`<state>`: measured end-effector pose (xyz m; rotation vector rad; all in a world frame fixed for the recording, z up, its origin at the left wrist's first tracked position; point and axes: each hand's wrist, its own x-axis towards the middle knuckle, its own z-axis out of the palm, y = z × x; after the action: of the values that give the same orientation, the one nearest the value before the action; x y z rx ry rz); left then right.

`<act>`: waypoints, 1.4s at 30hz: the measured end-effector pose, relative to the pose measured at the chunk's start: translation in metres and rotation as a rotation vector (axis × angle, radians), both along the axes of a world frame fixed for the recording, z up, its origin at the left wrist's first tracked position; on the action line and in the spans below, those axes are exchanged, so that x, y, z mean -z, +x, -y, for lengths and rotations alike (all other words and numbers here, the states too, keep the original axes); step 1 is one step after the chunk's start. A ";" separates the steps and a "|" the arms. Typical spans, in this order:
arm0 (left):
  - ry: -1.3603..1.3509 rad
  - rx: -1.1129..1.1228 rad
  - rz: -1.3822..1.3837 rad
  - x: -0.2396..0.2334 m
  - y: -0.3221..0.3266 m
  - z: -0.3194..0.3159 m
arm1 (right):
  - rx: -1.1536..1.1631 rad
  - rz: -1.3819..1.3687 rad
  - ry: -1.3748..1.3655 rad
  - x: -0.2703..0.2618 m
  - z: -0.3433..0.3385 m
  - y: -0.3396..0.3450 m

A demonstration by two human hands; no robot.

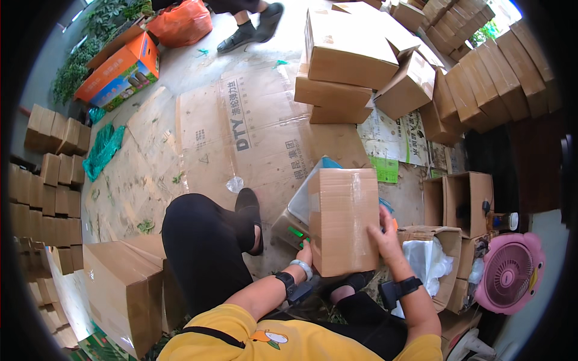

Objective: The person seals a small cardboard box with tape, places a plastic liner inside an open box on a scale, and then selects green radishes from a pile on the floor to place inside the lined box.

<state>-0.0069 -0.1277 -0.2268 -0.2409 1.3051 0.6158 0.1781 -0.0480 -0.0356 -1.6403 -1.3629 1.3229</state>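
Note:
A taped cardboard box (344, 221) stands between my two hands, over the near part of a digital scale (289, 225) with a metal plate and a lit green display. At the box's left side is my left hand (305, 253), its fingers partly hidden behind the box. My right hand (384, 234) presses against the box's right side, thumb on the face towards me and fingers behind the edge. Whether the box rests on the scale or is held above it, I cannot tell. Something blue shows behind the box at both sides.
Large cardboard boxes (352, 58) are stacked ahead on the right; a big box (122, 289) stands at my left. A pink fan (508, 273) and an open box with white plastic bags (424, 261) are at my right. A person's feet (250, 34) show at the top.

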 end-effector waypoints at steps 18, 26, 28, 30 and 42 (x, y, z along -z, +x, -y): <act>-0.006 -0.046 0.128 -0.018 -0.001 -0.006 | 0.252 0.071 -0.560 0.041 0.003 0.024; -0.061 0.075 0.033 -0.001 0.004 -0.007 | -0.084 0.095 -0.052 -0.045 -0.120 -0.044; -0.042 0.132 -0.048 -0.032 0.009 -0.018 | -0.125 0.302 -0.019 -0.040 -0.130 -0.036; -0.045 0.190 -0.173 -0.049 0.000 -0.020 | -0.086 0.382 0.020 -0.025 -0.130 -0.033; 0.612 0.258 -0.202 -0.183 -0.049 -0.061 | 0.067 -0.005 0.258 -0.171 -0.079 0.019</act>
<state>-0.0558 -0.0671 -0.0442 0.4941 1.2508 0.7986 0.1967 0.0311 0.1350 -1.4928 -1.3995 1.0630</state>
